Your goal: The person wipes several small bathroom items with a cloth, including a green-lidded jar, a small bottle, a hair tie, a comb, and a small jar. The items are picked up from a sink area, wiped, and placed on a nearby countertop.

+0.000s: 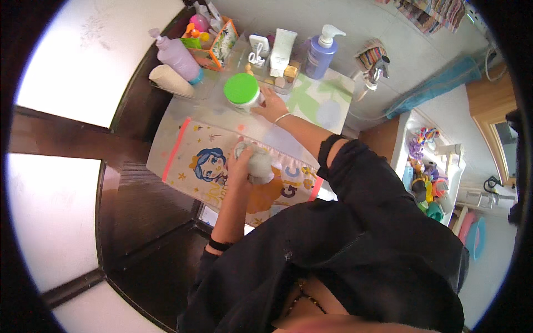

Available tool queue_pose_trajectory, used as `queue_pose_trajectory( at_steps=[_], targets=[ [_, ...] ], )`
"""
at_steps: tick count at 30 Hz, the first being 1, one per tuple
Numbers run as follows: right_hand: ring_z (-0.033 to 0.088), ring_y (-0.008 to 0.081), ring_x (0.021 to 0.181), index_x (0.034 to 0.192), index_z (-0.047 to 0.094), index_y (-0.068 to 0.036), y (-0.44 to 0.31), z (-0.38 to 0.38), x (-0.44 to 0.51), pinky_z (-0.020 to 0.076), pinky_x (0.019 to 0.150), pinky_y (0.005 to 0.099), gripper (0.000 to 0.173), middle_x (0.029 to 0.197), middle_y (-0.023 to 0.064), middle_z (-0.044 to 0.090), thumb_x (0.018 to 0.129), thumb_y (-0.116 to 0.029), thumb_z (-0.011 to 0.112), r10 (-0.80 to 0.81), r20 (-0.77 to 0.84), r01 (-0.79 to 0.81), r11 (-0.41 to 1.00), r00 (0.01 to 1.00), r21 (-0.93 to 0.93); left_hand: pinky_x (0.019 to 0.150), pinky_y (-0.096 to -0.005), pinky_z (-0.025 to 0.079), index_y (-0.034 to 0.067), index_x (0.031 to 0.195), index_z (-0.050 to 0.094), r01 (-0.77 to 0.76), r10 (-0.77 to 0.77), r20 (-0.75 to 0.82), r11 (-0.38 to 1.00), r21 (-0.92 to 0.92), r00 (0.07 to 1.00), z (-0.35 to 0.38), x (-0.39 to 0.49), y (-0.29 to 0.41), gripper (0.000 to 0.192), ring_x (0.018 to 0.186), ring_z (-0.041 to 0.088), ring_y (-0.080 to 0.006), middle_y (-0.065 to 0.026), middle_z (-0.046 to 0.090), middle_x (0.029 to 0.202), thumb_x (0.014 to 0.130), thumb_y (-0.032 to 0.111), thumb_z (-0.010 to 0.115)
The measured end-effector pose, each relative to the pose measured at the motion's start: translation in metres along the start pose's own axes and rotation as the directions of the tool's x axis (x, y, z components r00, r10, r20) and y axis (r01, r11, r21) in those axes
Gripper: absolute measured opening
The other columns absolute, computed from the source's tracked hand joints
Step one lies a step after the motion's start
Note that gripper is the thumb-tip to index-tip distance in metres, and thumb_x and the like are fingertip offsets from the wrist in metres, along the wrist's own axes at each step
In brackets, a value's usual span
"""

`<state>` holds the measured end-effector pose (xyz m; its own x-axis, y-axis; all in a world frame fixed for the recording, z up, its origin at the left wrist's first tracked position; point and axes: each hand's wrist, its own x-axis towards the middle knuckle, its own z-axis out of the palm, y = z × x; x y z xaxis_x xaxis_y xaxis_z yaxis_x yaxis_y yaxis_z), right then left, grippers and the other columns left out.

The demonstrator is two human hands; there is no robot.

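Note:
My left hand point(240, 168) grips a bundled pale grey cloth point(260, 164), held above a printed cloth point(177, 166). That printed cloth has a cartoon figure, lettering and pink end bands, and it lies spread over the near part of the table. Against the right side of a white jar with a green lid point(241, 88), my right hand point(272, 104) has its thumb and fingers around the wall. The jar stands upright behind the cloth. My left hand and the grey bundle hide part of the print.
Behind the jar, a clear organizer point(283, 87) holds a white tube point(283, 52) and small items. Pump bottles point(321, 54) flank it, with an orange-edged box point(222, 43) and a paper roll point(170, 79) at left. A faucet point(377, 70) juts from the wall; a cluttered white shelf point(402, 141) stands right.

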<state>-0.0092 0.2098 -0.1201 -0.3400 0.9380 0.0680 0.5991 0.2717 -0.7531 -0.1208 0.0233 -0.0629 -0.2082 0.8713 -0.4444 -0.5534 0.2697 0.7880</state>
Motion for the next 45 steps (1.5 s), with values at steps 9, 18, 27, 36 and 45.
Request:
queue_pose_trajectory(
  at_steps=[9,18,27,36,45],
  targets=[
    [0.058,0.0292,0.102,0.129,0.043,-0.009,0.01,0.014,-0.007,0.0459,0.09,0.0382,0.06,0.113,0.0177,0.059,0.075,-0.025,0.065,0.211,0.093,-0.23,0.854,0.973,0.467,0.087,-0.0411,0.048,0.0,0.122,0.047,0.178,-0.178,0.012,0.982,-0.062,0.984,0.013,-0.008,-0.001,0.046,0.103,0.056,-0.0265,-0.0129,0.057,0.115,0.08,0.013,0.06],
    [0.063,0.012,0.08,0.11,0.059,-0.002,0.065,-0.134,-0.23,0.0514,0.069,0.0258,0.025,0.094,0.0089,0.065,0.087,-0.011,0.057,0.363,-0.077,-0.158,0.574,0.929,0.803,0.104,-0.0475,0.032,0.002,0.131,0.041,-0.277,0.211,0.259,0.926,0.255,0.943,0.063,-0.019,0.016,0.052,0.124,0.042,-0.0314,-0.0141,0.046,0.132,0.09,0.033,0.04],
    [0.066,0.0253,0.077,0.095,0.066,-0.002,0.177,-0.239,-0.447,0.0507,0.072,0.0325,0.019,0.087,0.0153,0.067,0.08,-0.012,0.061,0.597,-0.447,-0.445,0.799,0.666,0.404,0.106,-0.0479,0.029,0.007,0.13,0.044,0.038,-0.037,0.301,0.999,0.0,0.953,0.158,-0.034,-0.079,0.047,0.125,0.04,-0.0293,-0.0072,0.044,0.135,0.092,0.035,0.043],
    [0.058,0.0337,0.096,0.104,0.062,-0.005,0.304,-0.343,-0.562,0.0455,0.085,0.0399,0.036,0.1,0.0182,0.062,0.071,-0.018,0.067,0.549,-0.772,-0.787,0.608,0.321,0.105,0.101,-0.0491,0.036,0.008,0.128,0.045,0.414,-0.36,0.325,0.903,-0.114,0.875,0.253,-0.082,-0.117,0.042,0.121,0.046,-0.0271,-0.0077,0.05,0.13,0.095,0.033,0.04],
    [0.06,0.0331,0.086,0.086,0.066,-0.006,0.31,-0.318,-0.537,0.0482,0.077,0.0398,0.016,0.089,0.0151,0.063,0.075,-0.016,0.062,0.445,-0.736,-0.607,0.792,0.51,0.058,0.103,-0.0473,0.034,0.006,0.129,0.045,0.39,-0.385,0.321,0.919,0.052,0.865,0.252,-0.1,-0.127,0.045,0.122,0.046,-0.0277,-0.0087,0.05,0.131,0.096,0.034,0.035]
  ],
)
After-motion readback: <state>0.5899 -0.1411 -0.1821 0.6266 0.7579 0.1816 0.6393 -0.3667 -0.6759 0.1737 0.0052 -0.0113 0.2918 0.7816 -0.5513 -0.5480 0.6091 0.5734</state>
